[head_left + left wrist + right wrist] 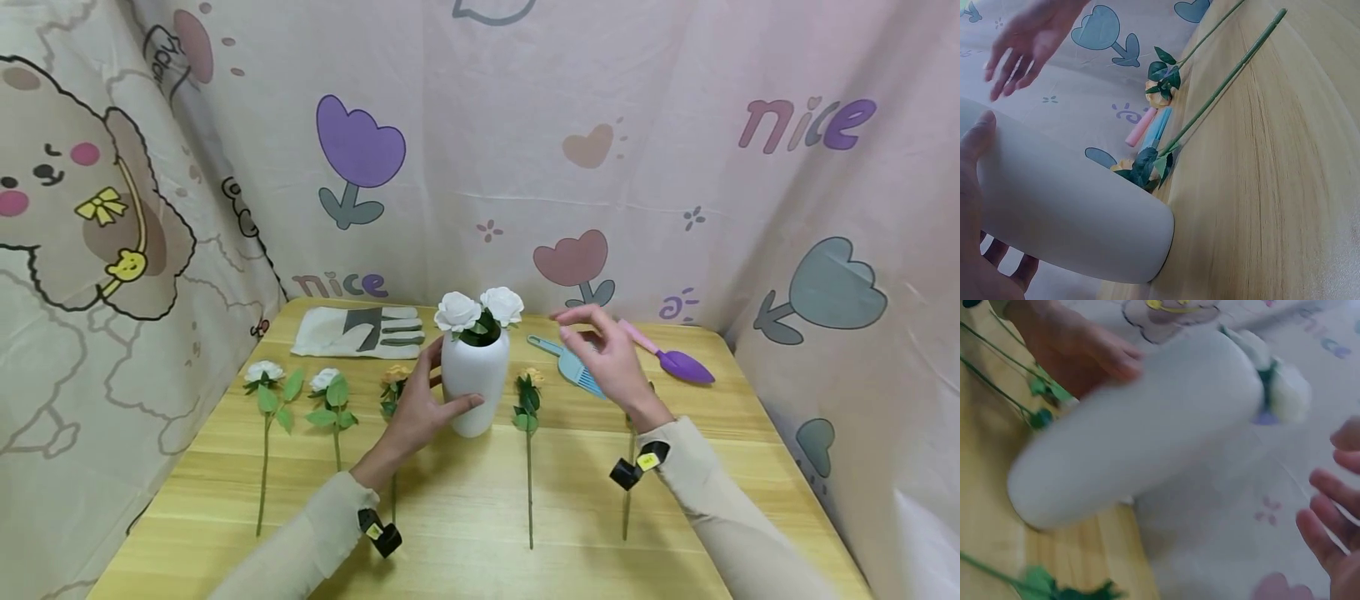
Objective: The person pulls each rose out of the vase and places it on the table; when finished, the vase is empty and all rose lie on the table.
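Observation:
A white vase (476, 383) stands upright on the table, with two white roses (458, 312) in its mouth. My left hand (422, 402) holds the vase from its left side, thumb across the front and fingers round the back. To the right of the vase my right hand (606, 354) hovers above the table, holding nothing, its fingers loosely bent and apart. In the right wrist view the vase (1141, 431) is blurred, with the right hand's fingers (1325, 519) apart from it. A yellow rose (529, 392) lies between the vase and my right arm.
Two white roses with long stems (264, 417) lie at the left. Another yellow rose (394, 379) lies partly behind my left hand; a further stem (627, 517) passes under my right wrist. Gloves (322, 332), a blue dustpan (573, 367) and a purple trowel (684, 367) lie along the back.

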The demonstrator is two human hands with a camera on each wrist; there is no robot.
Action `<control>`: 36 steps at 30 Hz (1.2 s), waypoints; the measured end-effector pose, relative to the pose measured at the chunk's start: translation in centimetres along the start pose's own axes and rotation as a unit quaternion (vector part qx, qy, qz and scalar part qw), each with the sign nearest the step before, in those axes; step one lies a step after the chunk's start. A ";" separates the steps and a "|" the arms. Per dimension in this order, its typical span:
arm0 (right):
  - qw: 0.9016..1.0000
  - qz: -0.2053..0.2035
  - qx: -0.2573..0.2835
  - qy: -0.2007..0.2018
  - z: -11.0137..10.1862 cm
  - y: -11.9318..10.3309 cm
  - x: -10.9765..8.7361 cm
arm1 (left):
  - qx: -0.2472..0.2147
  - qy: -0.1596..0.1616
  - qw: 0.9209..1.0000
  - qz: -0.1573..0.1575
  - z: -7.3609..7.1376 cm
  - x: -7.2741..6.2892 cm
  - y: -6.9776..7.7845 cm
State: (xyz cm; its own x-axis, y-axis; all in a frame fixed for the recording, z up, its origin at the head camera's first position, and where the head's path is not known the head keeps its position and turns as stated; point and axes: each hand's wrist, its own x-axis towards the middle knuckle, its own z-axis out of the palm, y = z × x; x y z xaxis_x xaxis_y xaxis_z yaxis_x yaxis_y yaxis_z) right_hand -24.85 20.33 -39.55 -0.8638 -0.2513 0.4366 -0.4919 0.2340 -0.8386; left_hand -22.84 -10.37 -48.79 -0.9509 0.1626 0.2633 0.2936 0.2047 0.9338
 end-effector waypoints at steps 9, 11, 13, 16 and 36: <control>0.988 0.004 0.025 -0.155 4.4 -0.1 0.4 | 0.004 0.001 1.000 0.007 -0.1 0.1 0.0; 0.985 -0.004 0.026 -0.170 5.0 -0.3 0.7 | 0.004 0.003 1.000 0.009 -0.1 0.2 -0.1; 0.984 -0.010 0.028 -0.177 5.5 -0.4 1.1 | 0.005 0.003 1.000 0.011 -0.1 0.1 -0.2; 0.984 -0.024 0.033 -0.171 6.0 -0.5 1.6 | 0.006 0.001 1.000 0.013 -0.1 0.1 -0.2; 0.984 -0.118 0.129 0.017 6.1 -3.7 5.0 | 0.009 0.002 1.000 0.012 0.0 -0.1 -0.1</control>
State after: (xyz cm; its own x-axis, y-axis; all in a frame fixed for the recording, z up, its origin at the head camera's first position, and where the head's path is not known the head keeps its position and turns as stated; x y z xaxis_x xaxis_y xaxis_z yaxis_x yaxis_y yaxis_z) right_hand -26.74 12.50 -36.24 -0.7343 -0.2366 0.6362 -0.6394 -0.0738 -0.7654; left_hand -22.82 -10.40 -48.92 -0.9441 0.1643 0.2858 0.3173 0.2178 0.9230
